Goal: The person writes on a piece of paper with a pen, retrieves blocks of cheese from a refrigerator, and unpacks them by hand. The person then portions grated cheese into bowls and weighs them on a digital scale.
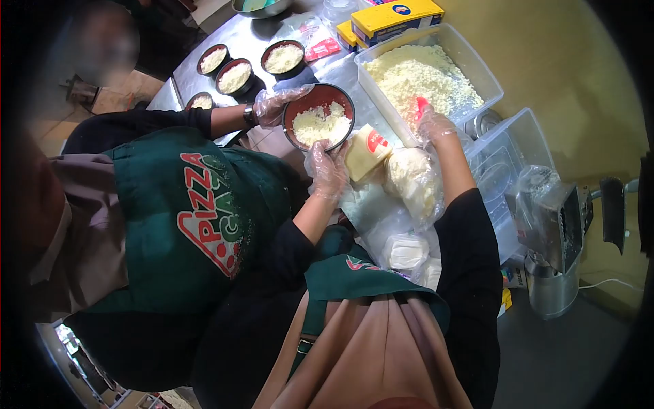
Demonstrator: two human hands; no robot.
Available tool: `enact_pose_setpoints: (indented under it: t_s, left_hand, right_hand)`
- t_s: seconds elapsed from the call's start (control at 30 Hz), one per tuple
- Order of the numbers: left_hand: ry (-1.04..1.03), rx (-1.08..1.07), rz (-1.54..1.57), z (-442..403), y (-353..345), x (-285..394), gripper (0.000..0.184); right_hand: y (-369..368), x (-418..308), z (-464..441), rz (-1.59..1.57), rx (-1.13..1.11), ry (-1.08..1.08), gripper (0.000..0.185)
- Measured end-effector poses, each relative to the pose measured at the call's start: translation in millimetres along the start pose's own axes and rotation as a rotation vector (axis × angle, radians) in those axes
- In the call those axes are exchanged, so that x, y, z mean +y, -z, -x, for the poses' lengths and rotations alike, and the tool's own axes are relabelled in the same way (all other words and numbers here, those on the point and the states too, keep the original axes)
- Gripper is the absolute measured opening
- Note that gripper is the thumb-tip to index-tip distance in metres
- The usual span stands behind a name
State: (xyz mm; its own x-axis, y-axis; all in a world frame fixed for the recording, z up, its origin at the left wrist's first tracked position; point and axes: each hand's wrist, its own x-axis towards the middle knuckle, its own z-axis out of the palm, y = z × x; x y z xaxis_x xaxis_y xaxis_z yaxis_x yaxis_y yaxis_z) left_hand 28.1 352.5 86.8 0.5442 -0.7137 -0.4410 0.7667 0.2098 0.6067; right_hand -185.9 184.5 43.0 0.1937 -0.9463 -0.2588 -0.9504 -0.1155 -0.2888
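Observation:
My left hand (pixel 327 174), in a clear plastic glove, has its fingers on the near rim of a round bowl (pixel 291 129) with a red inside, partly filled with white grated cheese (pixel 320 125). A co-worker's gloved hand (pixel 278 103) holds the same bowl at its far left side. My right hand (pixel 434 127), also gloved, is closed around a red scoop (pixel 420 109) that dips into the grated cheese in a large clear plastic bin (pixel 492 92). Between my hands lie a block of cheese (pixel 366 151) and a bag of white cheese (pixel 413 178).
Several filled round bowls (pixel 283 58) stand on the metal table (pixel 197 42) at the upper left. Yellow boxes (pixel 397 19) sit behind the bin. At the right are an empty clear bin (pixel 511 153) and a metal machine (pixel 553 211). A co-worker in a green apron (pixel 157 225) stands at my left.

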Motion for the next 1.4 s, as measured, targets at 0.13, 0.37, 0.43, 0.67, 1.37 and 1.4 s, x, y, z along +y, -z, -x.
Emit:
enact_pose_setpoints:
  t_s: [0.13,0.37,0.43,0.67,1.37,1.4]
  left_hand:
    - [-0.023,0.027,0.001,-11.1,13.4,-10.7,0.032]
    - [-0.164,-0.024,-0.046,-2.8,23.1,-15.0,0.04]
    - [-0.172,0.01,-0.032,-4.5,29.9,-14.7,0.05]
    - [-0.292,-0.126,-0.22,2.1,58.0,-15.6,0.067]
    - [-0.054,-0.335,-0.286,-49.6,68.3,-3.2,0.059]
    - [-0.001,-0.334,-0.284,-52.1,70.4,-3.8,0.058]
  right_hand:
    - [48.7,-25.9,59.0,0.121,0.178,0.042,0.042]
    - [84.4,-33.8,108.6,0.212,0.257,-0.015,0.031]
    - [123.0,-50.3,141.8,0.013,0.46,0.234,0.029]
    - [65.6,-120.4,164.5,0.104,0.813,0.832,0.013]
    - [28.9,-136.5,144.2,-0.04,0.606,0.923,0.027]
    - [31.8,-135.7,151.2,0.009,0.601,0.924,0.033]
